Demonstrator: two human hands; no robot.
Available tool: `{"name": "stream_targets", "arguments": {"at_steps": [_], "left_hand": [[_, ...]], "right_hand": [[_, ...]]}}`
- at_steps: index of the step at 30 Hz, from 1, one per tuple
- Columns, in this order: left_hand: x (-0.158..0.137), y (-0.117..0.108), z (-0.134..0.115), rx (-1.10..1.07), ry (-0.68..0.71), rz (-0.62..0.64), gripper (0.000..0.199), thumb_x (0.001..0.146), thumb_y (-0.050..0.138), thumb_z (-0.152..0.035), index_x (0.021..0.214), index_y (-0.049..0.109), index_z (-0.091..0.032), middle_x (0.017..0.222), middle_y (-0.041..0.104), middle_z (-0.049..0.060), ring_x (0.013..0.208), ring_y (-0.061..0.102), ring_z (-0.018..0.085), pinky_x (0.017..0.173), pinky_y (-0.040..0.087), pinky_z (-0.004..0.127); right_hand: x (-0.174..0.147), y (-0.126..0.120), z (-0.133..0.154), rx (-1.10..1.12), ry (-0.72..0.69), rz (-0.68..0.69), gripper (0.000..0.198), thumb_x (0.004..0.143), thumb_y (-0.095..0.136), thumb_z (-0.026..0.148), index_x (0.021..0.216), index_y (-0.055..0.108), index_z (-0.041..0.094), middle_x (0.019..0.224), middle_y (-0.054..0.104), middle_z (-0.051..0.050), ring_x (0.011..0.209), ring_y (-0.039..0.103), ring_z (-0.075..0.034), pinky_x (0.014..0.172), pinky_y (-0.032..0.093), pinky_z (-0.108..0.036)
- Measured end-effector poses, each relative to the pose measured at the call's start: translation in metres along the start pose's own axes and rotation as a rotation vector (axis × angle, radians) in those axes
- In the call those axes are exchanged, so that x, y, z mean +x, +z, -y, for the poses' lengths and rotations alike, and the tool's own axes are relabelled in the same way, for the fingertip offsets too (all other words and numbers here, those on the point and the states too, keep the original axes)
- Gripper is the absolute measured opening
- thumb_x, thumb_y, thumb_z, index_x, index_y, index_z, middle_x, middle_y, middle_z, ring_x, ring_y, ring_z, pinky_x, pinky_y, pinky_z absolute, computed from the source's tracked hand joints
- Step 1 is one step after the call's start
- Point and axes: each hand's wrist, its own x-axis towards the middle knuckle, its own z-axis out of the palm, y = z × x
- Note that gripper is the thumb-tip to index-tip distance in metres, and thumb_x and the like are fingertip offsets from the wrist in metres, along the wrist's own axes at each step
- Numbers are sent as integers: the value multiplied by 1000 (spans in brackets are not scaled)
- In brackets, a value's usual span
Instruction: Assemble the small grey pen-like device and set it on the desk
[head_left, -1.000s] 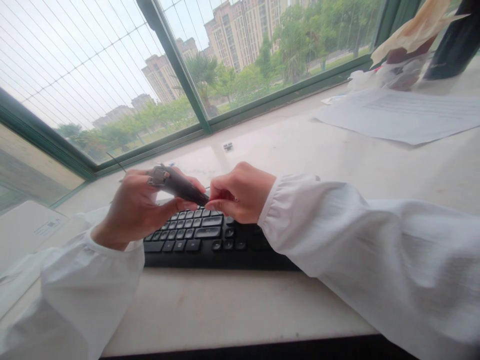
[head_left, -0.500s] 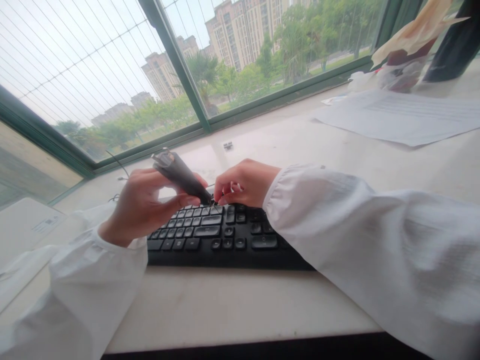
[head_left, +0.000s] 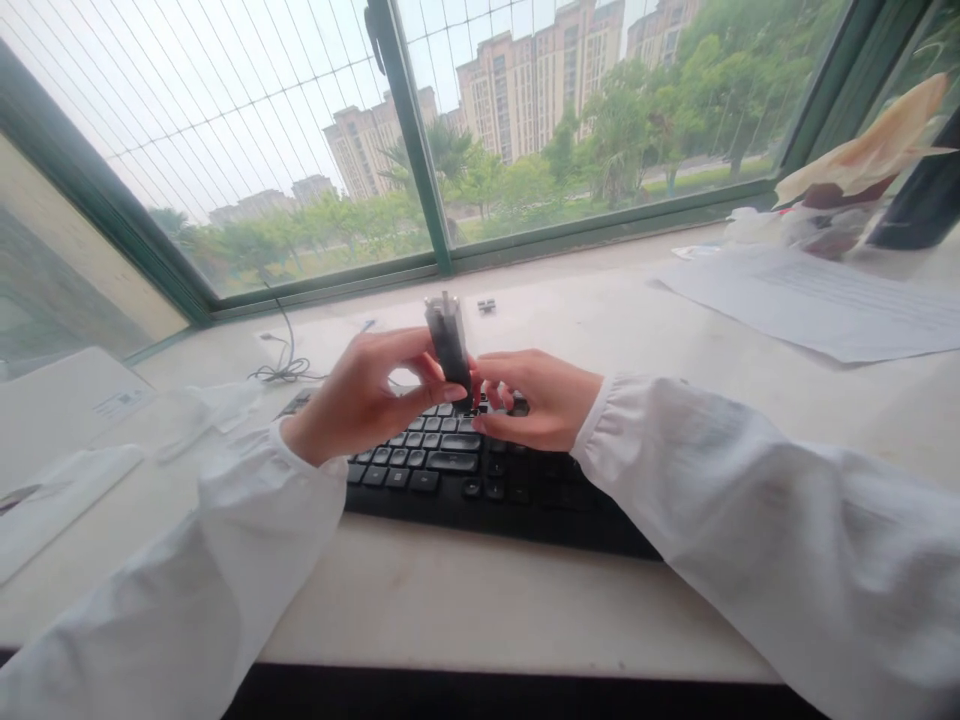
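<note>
My left hand (head_left: 367,395) is closed round a slim dark object with metal prongs (head_left: 450,345), pinching it between thumb and fingers. It stands nearly upright, prongs at the top, its lower end just over the keys. I cannot make out its exact kind. My right hand (head_left: 540,395) is closed, with fingers curled and thumb and fingertips at the object's lower end. Whatever they pinch is hidden or too small to name. Beneath both hands lies a black keyboard (head_left: 454,462), its upper middle part covered by them.
A small metal piece (head_left: 487,306) lies behind the hands. At left are a coiled cable (head_left: 285,368), a white box (head_left: 60,410) and a plastic bag (head_left: 214,410). Paper sheets (head_left: 817,300) and a dark cylinder (head_left: 919,200) stand right. A window (head_left: 442,230) bounds the back.
The dark object has swung from leaning left to nearly upright in my left hand. My right fingers have shifted along its lower end. The whole view has moved, placing everything lower and further right.
</note>
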Motion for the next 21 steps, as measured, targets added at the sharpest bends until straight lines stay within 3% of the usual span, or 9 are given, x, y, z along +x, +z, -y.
{"name": "stream_targets", "arguments": {"at_steps": [6,10,15,21], "left_hand": [[2,0,0,-211,-82,71,20,84,63,-31,95,64,-14,90,69,6,75,67,15,64,54,22],[2,-2,-1,-284,-119,115,20,84,62,-30,96,63,-14,88,67,5,72,66,14,64,54,23],[3,-9,2,-328,-119,170,27,84,62,-34,103,61,-15,94,67,6,74,65,14,65,52,24],[0,-13,19,-188,-88,350,47,78,67,-48,111,58,-16,107,65,8,101,61,20,87,48,32]], "right_hand": [[5,12,5,47,55,-82,20,84,62,34,85,63,14,72,58,0,61,49,-9,61,40,-21],[9,18,9,26,117,-129,19,84,61,33,79,62,15,66,57,2,57,49,-8,59,38,-20],[10,19,13,-59,179,-95,17,84,57,31,82,61,15,57,53,4,50,47,-8,54,36,-20],[10,16,11,-70,174,3,12,87,52,26,88,59,17,67,62,1,57,56,-11,58,40,-21]]}}
